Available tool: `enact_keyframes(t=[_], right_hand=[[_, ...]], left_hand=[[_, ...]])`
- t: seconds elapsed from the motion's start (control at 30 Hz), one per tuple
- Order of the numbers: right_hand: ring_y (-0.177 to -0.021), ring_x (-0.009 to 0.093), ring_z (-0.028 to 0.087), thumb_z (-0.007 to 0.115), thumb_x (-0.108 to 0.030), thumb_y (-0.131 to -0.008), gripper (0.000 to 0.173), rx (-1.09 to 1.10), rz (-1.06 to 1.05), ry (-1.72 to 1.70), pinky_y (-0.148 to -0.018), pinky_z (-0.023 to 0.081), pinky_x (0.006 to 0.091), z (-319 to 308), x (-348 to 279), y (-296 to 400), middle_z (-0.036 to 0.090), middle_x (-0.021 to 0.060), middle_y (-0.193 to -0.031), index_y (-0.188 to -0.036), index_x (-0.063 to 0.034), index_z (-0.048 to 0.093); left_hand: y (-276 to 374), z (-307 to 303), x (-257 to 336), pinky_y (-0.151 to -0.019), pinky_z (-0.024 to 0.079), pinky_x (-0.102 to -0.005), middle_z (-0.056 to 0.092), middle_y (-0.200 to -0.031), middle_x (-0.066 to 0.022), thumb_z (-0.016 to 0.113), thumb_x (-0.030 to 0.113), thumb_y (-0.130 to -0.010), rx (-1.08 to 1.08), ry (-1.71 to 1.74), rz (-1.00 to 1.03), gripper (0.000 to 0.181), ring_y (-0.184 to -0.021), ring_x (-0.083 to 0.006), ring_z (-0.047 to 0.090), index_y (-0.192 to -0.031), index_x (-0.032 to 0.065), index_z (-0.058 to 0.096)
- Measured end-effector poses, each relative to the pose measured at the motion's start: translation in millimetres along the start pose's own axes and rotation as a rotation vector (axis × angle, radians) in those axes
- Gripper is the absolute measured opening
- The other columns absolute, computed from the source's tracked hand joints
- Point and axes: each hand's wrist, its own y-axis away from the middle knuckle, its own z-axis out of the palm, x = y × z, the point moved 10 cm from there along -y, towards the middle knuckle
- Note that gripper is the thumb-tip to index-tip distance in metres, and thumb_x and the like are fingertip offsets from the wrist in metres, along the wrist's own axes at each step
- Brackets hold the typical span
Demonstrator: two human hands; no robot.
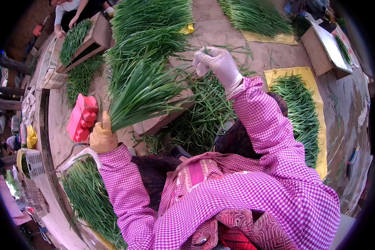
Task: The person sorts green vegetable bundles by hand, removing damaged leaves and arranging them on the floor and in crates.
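Note:
My left hand (pixel 103 134), in a tan glove, grips a bunch of long green leaves, probably garlic chives (pixel 147 93), by their lower ends. The leaf tips fan out to the right over a low wooden stand (pixel 162 117). To the right of the bunch, my right hand (pixel 217 64) is raised in a white glove with its fingers curled. A bit of green shows at its fingertips; whether it is pinched there I cannot tell. Below that hand lies a heap of loose leaves (pixel 207 109) on the floor. Beyond the bunch stretches a thick pile of chives (pixel 150 18).
A red moulded plastic block (pixel 82 117) stands left of my left hand. Chives lie on a yellow sack (pixel 320 125) at right, with another pile (pixel 90 197) at lower left. Another person's hands (pixel 65 28) work at a wooden box (pixel 97 34). A second stand (pixel 325 47) is at far right.

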Motion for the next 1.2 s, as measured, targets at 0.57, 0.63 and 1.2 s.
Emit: enact_keyframes(t=[0.57, 0.63, 1.2], right_hand=[[-0.066, 0.024, 0.059, 0.068, -0.022, -0.077, 0.015, -0.101, -0.683, 0.602, -0.074, 0.047, 0.0374, 86.3, -45.2, 44.2, 0.059, 0.0073, -0.065, -0.075, -0.0078, 0.065], [-0.065, 0.013, 0.06, 0.064, -0.011, -0.082, 0.008, -0.105, -0.115, 0.088, -0.061, 0.049, 0.0273, 58.3, -21.8, 25.0, 0.063, 0.0064, -0.068, -0.081, -0.0033, 0.065], [-0.095, 0.033, 0.06, 0.053, -0.036, -0.089, 0.042, -0.343, 0.042, 1.096, -0.081, 0.047, 0.0406, 38.6, 53.7, 3.5, 0.064, 0.0158, -0.102, -0.123, -0.0123, 0.052]], left_hand=[[1.5, -0.8, 33.9, -0.05, 0.042, -0.0335, 0.048, -0.068, 0.0024, 0.062, 0.015, -0.069, -0.066, 0.02, 0.16, 0.053, -0.056, -0.0193, 0.052, -0.12, 0.0284, 0.055], [0.8, -5.7, 32.8, -0.049, 0.042, -0.0334, 0.049, -0.068, 0.0025, 0.062, 0.015, -0.069, -0.027, 0.035, 0.152, 0.051, -0.056, -0.0194, 0.052, -0.118, 0.0282, 0.056], [-3.9, -20.0, 24.9, -0.049, 0.04, -0.0325, 0.049, -0.066, 0.0027, 0.067, 0.023, -0.068, 0.065, 0.147, 0.087, 0.047, -0.052, -0.0184, 0.05, -0.114, 0.0271, 0.06]])
